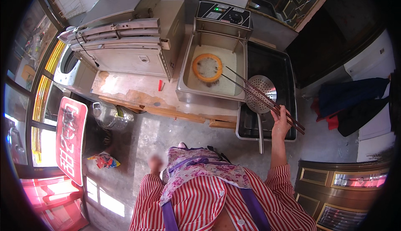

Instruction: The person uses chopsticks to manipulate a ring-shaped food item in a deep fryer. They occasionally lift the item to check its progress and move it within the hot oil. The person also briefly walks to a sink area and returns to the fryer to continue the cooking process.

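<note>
My right hand (280, 122) grips a pair of long dark cooking chopsticks (261, 96) that point up and left over the electric fryer (203, 96). Their tips are spread apart beside the right edge of a golden dough ring (195, 74); whether they touch it I cannot tell. The ring floats in pale, bubbling oil (230, 86). Under the chopsticks, a perforated steel skimmer (260, 105) rests across a black tray (283, 68), its handle towards me. My left hand (155, 163) hangs low at my left side, blurred, so its fingers are unclear.
Left of the fryer stands a large metal appliance (125, 60) on a worn wooden table (125, 97). A red object (160, 85) lies on the tabletop. Below are a clear plastic jug (112, 115) and a red sign (71, 140). Dark clothes (351, 96) hang at right.
</note>
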Demonstrator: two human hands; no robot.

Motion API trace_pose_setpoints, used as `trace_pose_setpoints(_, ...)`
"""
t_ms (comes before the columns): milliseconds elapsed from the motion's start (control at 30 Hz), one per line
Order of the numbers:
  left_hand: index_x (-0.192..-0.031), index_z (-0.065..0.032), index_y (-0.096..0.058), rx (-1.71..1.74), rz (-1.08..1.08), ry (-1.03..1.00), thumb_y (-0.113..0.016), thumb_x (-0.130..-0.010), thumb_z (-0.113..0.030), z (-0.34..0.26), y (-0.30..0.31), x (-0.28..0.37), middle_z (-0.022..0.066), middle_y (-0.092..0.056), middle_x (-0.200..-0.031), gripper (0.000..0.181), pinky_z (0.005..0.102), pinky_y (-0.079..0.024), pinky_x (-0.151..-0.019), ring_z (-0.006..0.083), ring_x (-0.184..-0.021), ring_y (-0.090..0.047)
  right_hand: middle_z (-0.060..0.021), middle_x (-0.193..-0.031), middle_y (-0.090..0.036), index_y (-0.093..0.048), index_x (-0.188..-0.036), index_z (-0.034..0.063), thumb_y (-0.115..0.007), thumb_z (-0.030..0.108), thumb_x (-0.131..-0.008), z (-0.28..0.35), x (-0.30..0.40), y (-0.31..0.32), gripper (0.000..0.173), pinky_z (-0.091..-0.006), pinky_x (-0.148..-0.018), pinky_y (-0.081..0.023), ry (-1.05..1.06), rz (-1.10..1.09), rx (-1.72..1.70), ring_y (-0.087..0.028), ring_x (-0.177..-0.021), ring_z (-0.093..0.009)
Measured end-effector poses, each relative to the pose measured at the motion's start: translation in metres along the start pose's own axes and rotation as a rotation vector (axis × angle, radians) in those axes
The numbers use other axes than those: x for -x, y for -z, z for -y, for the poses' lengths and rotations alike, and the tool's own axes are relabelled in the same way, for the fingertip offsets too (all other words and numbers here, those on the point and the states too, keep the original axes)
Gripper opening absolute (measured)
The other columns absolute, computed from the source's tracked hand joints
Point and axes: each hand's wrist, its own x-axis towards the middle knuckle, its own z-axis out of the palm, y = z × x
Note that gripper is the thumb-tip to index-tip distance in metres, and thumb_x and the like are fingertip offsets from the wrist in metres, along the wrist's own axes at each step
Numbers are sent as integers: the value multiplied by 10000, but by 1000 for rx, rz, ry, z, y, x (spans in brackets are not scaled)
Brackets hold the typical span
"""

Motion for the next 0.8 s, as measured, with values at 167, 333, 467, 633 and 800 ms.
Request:
trace_pose_setpoints(167, -983, -43, -528, 62, 173, 265, -593, -715, -205, -6, -4, 14, 142, -545, -917, 320, 401, -436, -752, 284, -858, -533, -126, -832, -604, -557, -918, -54, -578, 145, -828, 1, 2, -3, 219, -298, -657, -546, -9, 1, -12, -612, -751, -182)
trace_pose_setpoints(333, -986, -42, -526, -41, 85, 127, -597, -719, -211, -6, -4, 13, 146, -544, -918, 324, 395, -442, -740, 279, -847, -536, -122, -827, -602, -559, -913, -52, -581, 137, -826, 0, 2, -2, 209, -300, -656, -545, -11, -6, -23, -610, -748, -179)
trace_pose_setpoints(467, -1008, -33, -514, -88, 24, 7, -589, -738, -217, -7, 7, 4, 136, -539, -920, 335, 384, -445, -728, 265, -838, -535, -121, -826, -601, -561, -907, -51, -580, 133, -826, -2, 2, -1, 202, -302, -655, -546, -6, -2, -26, -609, -747, -178)
trace_pose_setpoints(633, -1040, -24, -498, -49, 131, -13, -578, -761, -222, 4, -2, 19, 124, -532, -924, 351, 368, -446, -714, 243, -834, -532, -120, -828, -600, -562, -902, -53, -582, 130, -825, -1, 2, -1, 200, -304, -655, -547, -7, -5, -11, -610, -744, -179)
trace_pose_setpoints(800, -1021, -27, -510, 73, 31, 138, -578, -751, -212, 14, -40, 46, 111, -537, -910, 334, 370, -438, -721, 237, -836, -531, -122, -829, -601, -560, -903, -54, -586, 131, -822, -2, 2, -3, 204, -305, -655, -550, -16, 5, -19, -611, -746, -183)
